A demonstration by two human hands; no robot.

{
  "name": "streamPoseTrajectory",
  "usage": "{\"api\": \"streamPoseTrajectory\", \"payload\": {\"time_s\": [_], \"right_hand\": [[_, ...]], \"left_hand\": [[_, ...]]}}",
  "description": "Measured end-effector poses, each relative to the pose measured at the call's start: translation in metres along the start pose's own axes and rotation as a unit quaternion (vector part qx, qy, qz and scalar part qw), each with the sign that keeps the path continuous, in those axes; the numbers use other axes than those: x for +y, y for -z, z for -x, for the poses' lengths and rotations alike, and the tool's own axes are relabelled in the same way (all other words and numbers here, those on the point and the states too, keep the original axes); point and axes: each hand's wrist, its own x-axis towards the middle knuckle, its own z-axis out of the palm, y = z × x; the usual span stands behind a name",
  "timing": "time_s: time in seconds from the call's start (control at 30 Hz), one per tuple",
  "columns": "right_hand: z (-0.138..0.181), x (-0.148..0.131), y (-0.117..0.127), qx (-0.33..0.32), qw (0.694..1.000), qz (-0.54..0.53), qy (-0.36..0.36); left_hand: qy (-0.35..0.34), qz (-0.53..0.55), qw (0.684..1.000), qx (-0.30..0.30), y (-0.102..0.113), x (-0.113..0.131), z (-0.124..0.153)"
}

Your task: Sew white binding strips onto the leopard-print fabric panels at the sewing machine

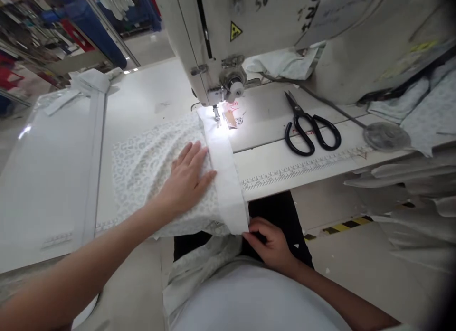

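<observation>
A pale patterned fabric lies on the white table with a plain white band along its right edge, running up under the presser foot of a sewing machine. My left hand lies flat on the fabric just left of the band, fingers stretched out. My right hand is below the table's front edge, its fingers pinching the lower end of the white band.
Black scissors lie right of the needle, with a round metal disc on a rod further right. A ruler strip runs along the table edge. Folded fabric pieces are stacked at the right. Shelving stands at the back left.
</observation>
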Motion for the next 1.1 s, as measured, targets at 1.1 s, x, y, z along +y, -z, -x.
{"api": "streamPoseTrajectory", "payload": {"time_s": [1.1], "right_hand": [[-0.021,-0.048,0.036,-0.116,0.894,0.221,0.372]], "left_hand": [[-0.082,0.014,0.996,-0.015,-0.001,0.011,0.012]]}}
